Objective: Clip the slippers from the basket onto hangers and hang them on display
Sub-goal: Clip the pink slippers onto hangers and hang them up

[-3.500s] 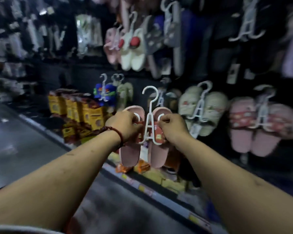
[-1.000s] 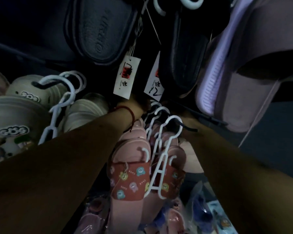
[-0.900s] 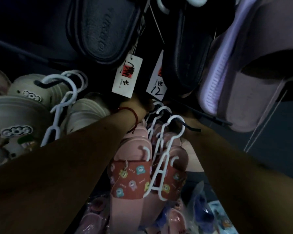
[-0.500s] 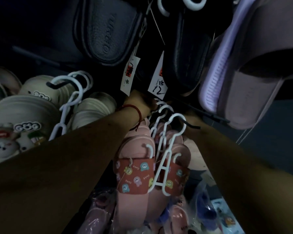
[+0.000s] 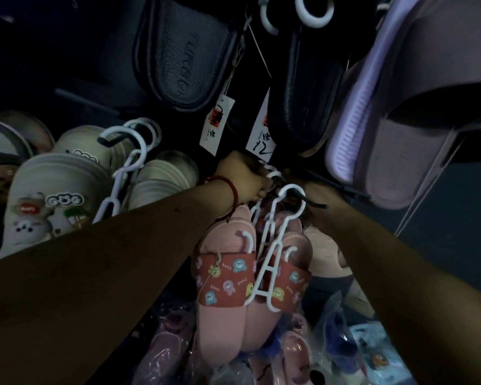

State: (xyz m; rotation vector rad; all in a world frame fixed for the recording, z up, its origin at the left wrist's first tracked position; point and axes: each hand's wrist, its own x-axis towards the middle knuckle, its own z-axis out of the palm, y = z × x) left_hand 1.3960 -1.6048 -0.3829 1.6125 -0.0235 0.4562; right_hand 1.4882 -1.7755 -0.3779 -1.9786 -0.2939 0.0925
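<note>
- A pair of pink slippers [image 5: 222,315] with red cartoon-print bands hung toes down on a white hanger [image 5: 267,262] at the middle of a dim shop display. The hanger's hook was looped over a dark peg [image 5: 315,203].
- The left hand [image 5: 242,179], a red cord bracelet [image 5: 229,187] on its wrist, reached in just behind that hook. Its fingers [image 5: 258,173] were curled around the white hooks of the rear hangers [image 5: 274,173], which hung further back on the same peg.
- The right hand [image 5: 320,198] sat in deep shadow just beside the peg's tip and below the front hook. Whether its fingers were spread, closed or pinching anything could not be told.
- Neither hand touched the pink slippers themselves; both forearms framed the pair from either side.
- Black slippers [image 5: 184,56] hung directly above, two white paper tags [image 5: 217,126] dangling down to just above the left hand.
- A pale lilac slipper [image 5: 400,107] filled the upper right of the view.
- Cream slippers [image 5: 53,190] with cartoon charms hung on a neighbouring peg at the left.
- Slippers in clear bags [image 5: 164,351] lay below the display.
</note>
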